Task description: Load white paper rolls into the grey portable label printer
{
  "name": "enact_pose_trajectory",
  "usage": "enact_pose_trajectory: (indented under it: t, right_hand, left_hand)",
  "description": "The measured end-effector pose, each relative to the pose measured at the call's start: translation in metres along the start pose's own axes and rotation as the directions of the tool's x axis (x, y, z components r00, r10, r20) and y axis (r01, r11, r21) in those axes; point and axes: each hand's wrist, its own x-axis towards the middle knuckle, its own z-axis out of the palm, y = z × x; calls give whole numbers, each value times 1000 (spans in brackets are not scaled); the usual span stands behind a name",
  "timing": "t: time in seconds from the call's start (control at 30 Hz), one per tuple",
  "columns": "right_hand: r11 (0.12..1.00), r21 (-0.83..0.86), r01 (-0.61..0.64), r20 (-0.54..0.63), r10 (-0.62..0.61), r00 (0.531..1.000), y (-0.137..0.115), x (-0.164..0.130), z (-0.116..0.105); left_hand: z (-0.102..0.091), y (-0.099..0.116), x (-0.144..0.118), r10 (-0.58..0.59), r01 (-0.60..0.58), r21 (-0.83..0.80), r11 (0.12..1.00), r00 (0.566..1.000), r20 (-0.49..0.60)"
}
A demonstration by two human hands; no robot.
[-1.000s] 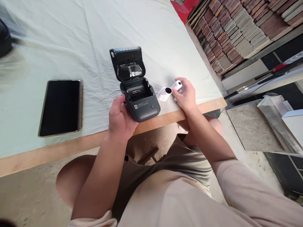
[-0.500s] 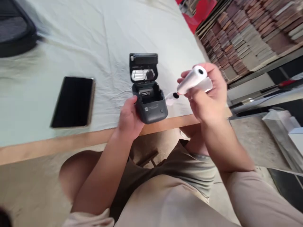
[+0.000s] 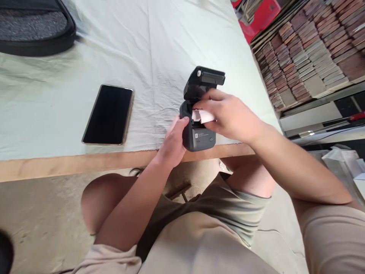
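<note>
Both hands are engaged at the near edge of the tabletop: the small printer is gripped at its side by the left hand, while a white paper roll is pinched by the right hand over the open bay. The roll is best seated squarely, below the raised lid. Farther left, a phone is laid flat.

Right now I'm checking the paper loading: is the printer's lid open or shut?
Open. The label printer's lid stands raised behind the right hand, which holds a paper roll at the open compartment.
</note>
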Motion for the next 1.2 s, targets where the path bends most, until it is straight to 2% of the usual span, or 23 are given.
enact_pose_trajectory:
  t: [0.2,0.37,0.47,0.6,0.7,0.9,1.0,1.1,1.2]
  right_hand:
    - [993,-110,-47,-11,46,999,2,3,5]
    - [981,-190,35,79,-21,997,9,16,3]
    - [972,-232,35,56,-23,998,15,23,3]
    - [993,-118,6,81,3,997,16,22,-1]
    - [997,-40,61,93,-57,994,10,12,-6]
    - [991,11,136,-95,-134,986,-3,-16,4]
    - [990,-26,137,-226,-139,964,-8,-29,15]
    - [990,-69,124,-302,-140,943,-9,-38,23]
    - [975,-133,177,-400,-217,890,-5,-42,28]
  left_hand:
    - [1,0,0,-14,14,5,1000,1000,-4]
    - [-2,-3,3,-27,28,20,999,999,-19]
    - [-2,-3,4,-23,24,28,999,999,-35]
    - [1,-1,4,-19,19,8,1000,998,-63]
    - [2,1,3,-36,34,-23,999,996,-80]
    - [1,2,-2,34,-31,-34,999,996,80]
    - [-1,2,-3,48,-49,16,999,997,65]
    - [-3,1,-3,46,-50,43,998,996,79]
    - [-4,2,-3,32,-39,68,997,995,97]
